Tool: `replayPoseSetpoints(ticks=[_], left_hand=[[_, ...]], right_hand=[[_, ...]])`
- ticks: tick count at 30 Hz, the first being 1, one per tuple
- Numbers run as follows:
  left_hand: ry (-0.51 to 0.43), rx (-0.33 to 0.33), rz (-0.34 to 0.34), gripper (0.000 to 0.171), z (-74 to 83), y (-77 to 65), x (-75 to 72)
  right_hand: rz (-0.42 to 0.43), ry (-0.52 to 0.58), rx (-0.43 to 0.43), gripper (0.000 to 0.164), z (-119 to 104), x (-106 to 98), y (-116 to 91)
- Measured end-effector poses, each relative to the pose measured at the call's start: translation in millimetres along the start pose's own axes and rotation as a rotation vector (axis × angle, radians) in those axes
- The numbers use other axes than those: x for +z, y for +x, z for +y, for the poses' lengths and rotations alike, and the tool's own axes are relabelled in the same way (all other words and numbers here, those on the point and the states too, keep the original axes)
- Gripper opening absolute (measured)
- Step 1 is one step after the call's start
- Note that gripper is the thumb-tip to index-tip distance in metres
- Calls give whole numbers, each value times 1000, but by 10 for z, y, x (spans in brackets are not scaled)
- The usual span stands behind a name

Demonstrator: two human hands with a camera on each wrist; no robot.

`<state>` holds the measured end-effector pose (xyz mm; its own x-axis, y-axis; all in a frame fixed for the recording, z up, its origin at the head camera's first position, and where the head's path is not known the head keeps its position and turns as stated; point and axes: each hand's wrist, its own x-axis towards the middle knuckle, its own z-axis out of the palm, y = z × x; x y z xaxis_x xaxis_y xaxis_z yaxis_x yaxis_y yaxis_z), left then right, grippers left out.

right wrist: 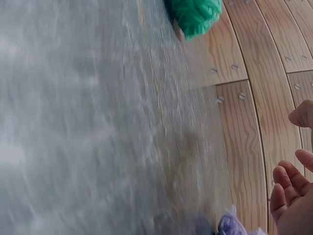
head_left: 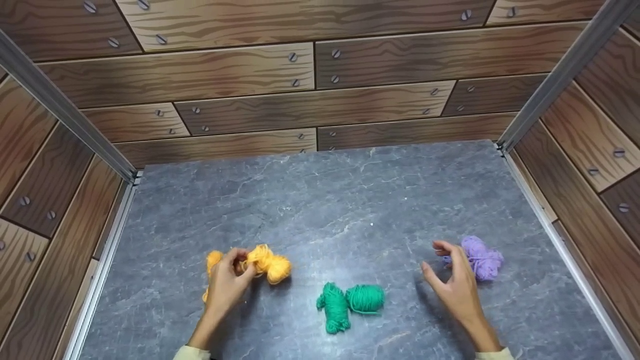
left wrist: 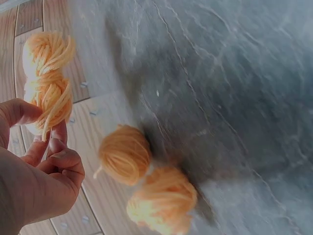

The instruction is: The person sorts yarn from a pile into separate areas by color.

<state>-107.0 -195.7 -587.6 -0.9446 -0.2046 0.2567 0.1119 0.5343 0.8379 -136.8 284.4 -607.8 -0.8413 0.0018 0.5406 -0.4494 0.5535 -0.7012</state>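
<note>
My left hand [head_left: 229,282] pinches a yellow-orange yarn skein [head_left: 278,269] between thumb and fingers, its waist tied in the middle. In the left wrist view the skein [left wrist: 48,81] stands up from the fingertips, and two more yellow-orange yarn bundles [left wrist: 125,154] lie on the table beyond. From the head view those are mostly hidden behind the left hand. My right hand [head_left: 457,287] hovers with fingers spread and gently bent, holding nothing. Just right of it lies purple yarn [head_left: 484,261], partly covered by the fingers. Two green yarn bundles [head_left: 336,307] lie side by side between the hands.
The grey marbled tabletop [head_left: 320,200] stretches back to a wood-patterned wall [head_left: 240,70]. Metal frame posts [head_left: 555,75] stand at the back corners, and rails [head_left: 575,270] run along the left and right table edges.
</note>
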Motion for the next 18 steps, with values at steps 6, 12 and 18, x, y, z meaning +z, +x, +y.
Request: replayPoseSetpoints(ticks=[6, 12, 18], left_hand=[[32, -57, 20, 20, -54, -26, -134], [30, -70, 19, 21, -93, -79, -216], [24, -80, 44, 22, -137, -127, -290]], right_hand=[[-50, 37, 32, 57, -75, 80, -38], [-104, 30, 12, 54, -112, 130, -81], [-209, 36, -36, 48, -140, 193, -118]])
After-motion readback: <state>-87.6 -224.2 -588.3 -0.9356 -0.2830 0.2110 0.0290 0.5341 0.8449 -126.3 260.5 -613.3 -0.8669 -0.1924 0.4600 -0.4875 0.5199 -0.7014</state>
